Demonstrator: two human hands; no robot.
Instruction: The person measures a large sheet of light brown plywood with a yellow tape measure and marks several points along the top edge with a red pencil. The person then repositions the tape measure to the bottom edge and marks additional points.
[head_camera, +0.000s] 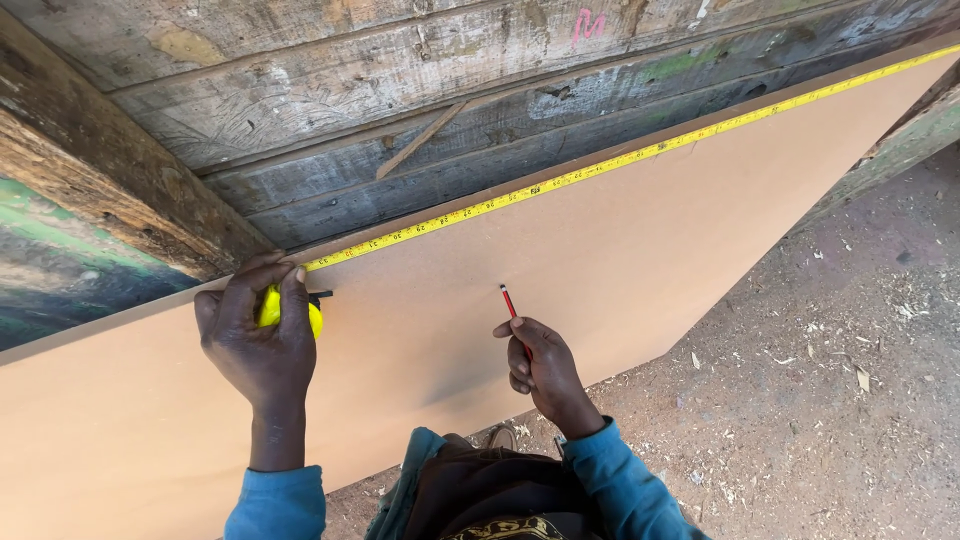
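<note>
A large tan fibreboard sheet (620, 250) stands on edge, leaning against a weathered plank wall. My left hand (258, 335) grips a yellow tape measure case (270, 310) at the board's top edge. Its yellow blade (600, 167) runs out along that edge toward the upper right. My right hand (540, 370) holds a red pencil (508, 300) with its tip pointing up, close to the board's face, a little below the tape.
The plank wall (400, 90) rises behind the board. The dirt floor (830, 390) at the right is strewn with sawdust and wood chips. A slanted timber (900, 150) leans at the far right.
</note>
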